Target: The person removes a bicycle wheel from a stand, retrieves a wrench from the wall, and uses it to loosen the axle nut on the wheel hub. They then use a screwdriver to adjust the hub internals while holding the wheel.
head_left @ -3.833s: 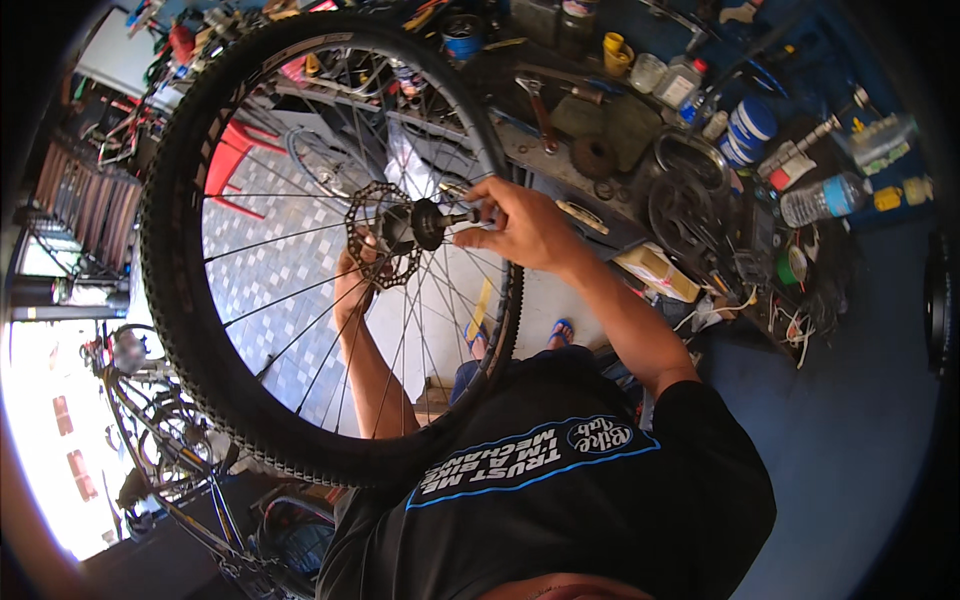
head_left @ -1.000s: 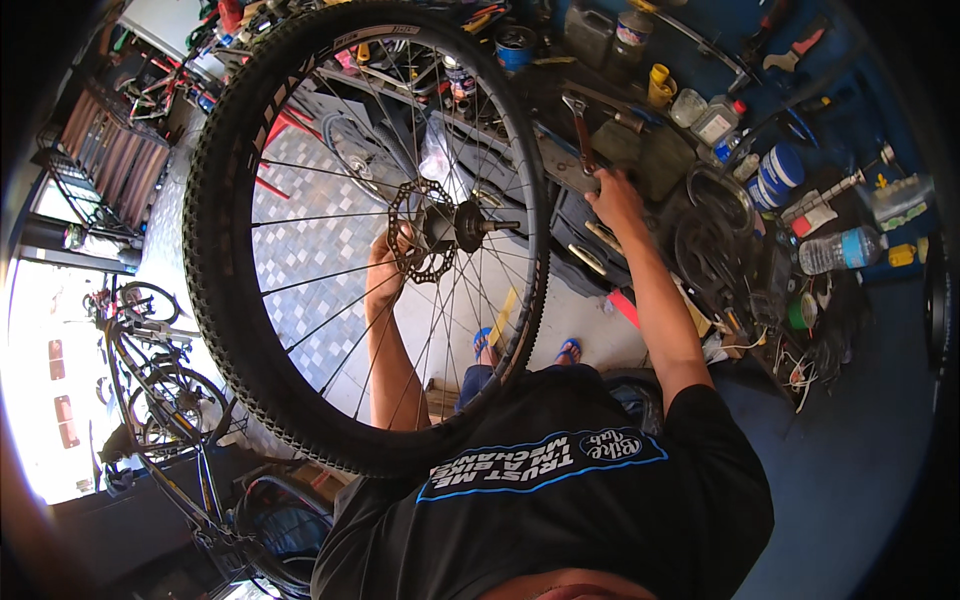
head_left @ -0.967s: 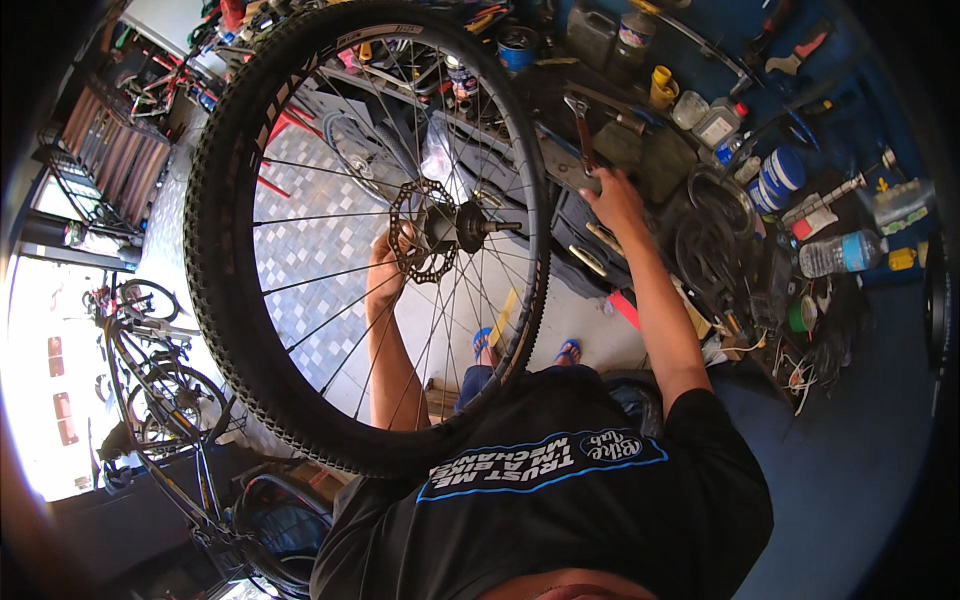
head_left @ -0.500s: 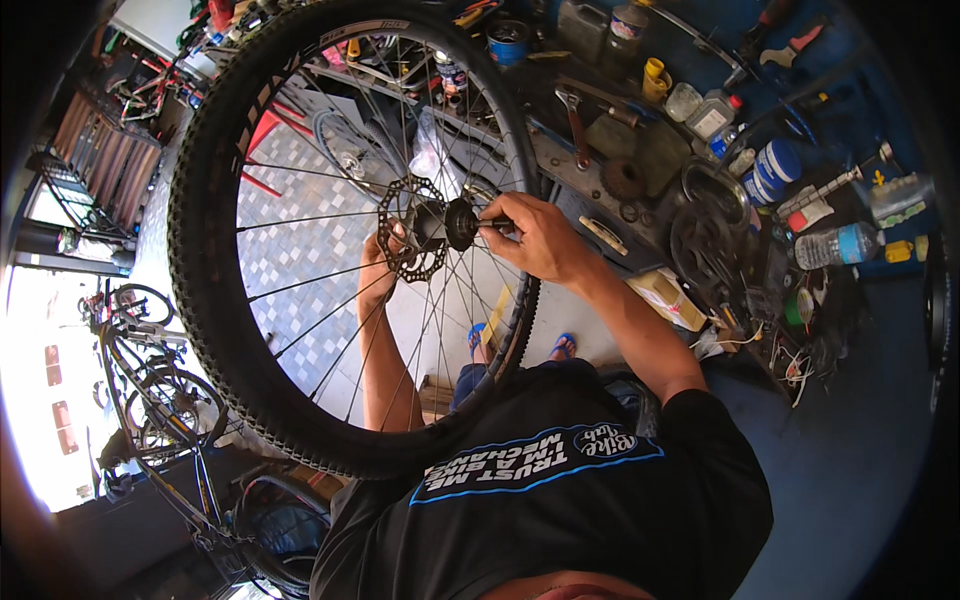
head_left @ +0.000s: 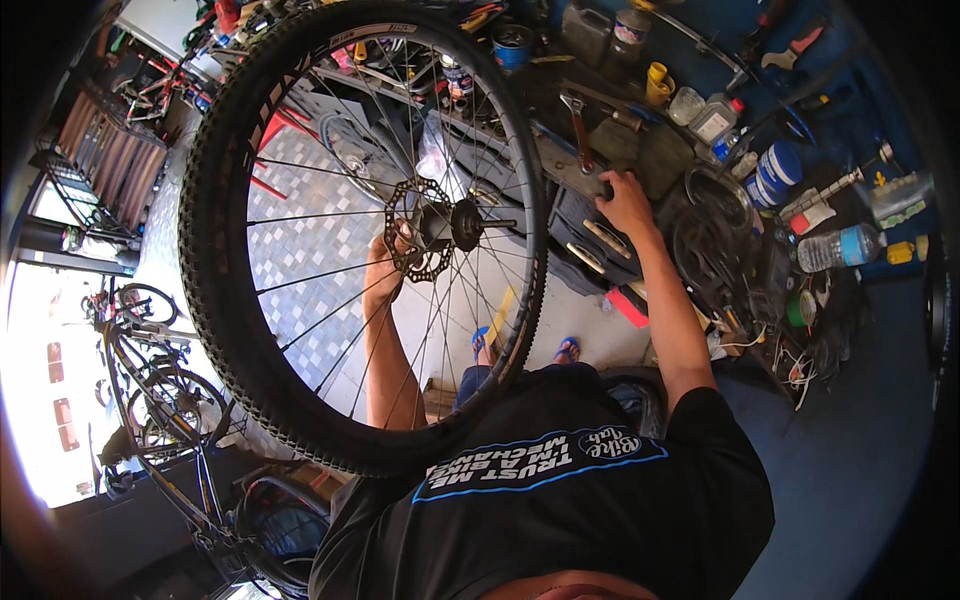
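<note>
A bicycle wheel (head_left: 215, 250) with a knobby black tyre stands upright in front of me, leaning against my body. My left hand (head_left: 382, 275) is closed round the hub end, on the side of the brake disc (head_left: 432, 265); spokes cross in front and its fingertips are partly hidden. From the other side of the hub (head_left: 465, 225) a thin axle (head_left: 503, 223) sticks out. Off the wheel, my right hand (head_left: 628, 207) reaches over the workbench edge, thumb and forefinger apart, close to an adjustable wrench (head_left: 578, 130). Nothing shows between those fingers.
The workbench (head_left: 560, 165) carries a plastic bottle (head_left: 838, 248), a blue-and-white tub (head_left: 777, 172), a yellow container (head_left: 658, 85) and black coiled parts. Drawer handles (head_left: 607, 238) jut from its front. Several bicycles (head_left: 165, 400) stand at left. A red object (head_left: 628, 307) lies below the bench.
My right hand has left the axle end and moved right to the bench edge. The axle now shows bare. The wheel has shifted slightly right, still held by my left hand.
</note>
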A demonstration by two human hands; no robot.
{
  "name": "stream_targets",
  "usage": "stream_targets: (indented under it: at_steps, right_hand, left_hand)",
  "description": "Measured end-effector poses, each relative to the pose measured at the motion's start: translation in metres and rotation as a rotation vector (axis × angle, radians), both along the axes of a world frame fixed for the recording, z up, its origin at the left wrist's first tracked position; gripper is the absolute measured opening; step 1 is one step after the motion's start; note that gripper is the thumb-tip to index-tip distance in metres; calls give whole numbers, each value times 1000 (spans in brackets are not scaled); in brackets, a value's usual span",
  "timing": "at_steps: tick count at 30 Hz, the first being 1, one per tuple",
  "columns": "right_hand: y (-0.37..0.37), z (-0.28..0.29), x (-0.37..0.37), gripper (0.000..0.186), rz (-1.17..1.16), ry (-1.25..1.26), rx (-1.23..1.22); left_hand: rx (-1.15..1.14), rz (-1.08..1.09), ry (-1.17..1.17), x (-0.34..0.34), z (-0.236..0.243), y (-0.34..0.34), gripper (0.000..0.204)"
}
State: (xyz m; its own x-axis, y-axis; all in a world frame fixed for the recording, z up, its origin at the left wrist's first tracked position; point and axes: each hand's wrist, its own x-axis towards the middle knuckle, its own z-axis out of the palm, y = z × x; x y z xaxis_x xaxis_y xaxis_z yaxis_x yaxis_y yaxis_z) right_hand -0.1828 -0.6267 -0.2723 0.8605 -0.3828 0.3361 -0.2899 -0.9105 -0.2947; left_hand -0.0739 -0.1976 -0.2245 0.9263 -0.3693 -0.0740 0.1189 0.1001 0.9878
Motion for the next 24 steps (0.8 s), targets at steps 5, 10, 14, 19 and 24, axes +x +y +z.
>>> stream_targets:
  at_steps: [5,10,14,19,24]
  right_hand:
    - [90,104,13,40,475,-152,955]
    - [148,152,-4,41,704,-74,472]
    - [166,147,-2,37,620,-58,319]
    - [168,144,-2,31,632,-163,301]
    - [172,141,0,21,675,-293,278]
  left_hand:
    - [47,67,72,-9,8,7,41]
    - [23,70,89,-6,1,1,42]
    - [71,112,14,1,-13,13,43]
    - [144,28,86,5,-7,13,59]
    - [8,11,108,7,-19,17,49]
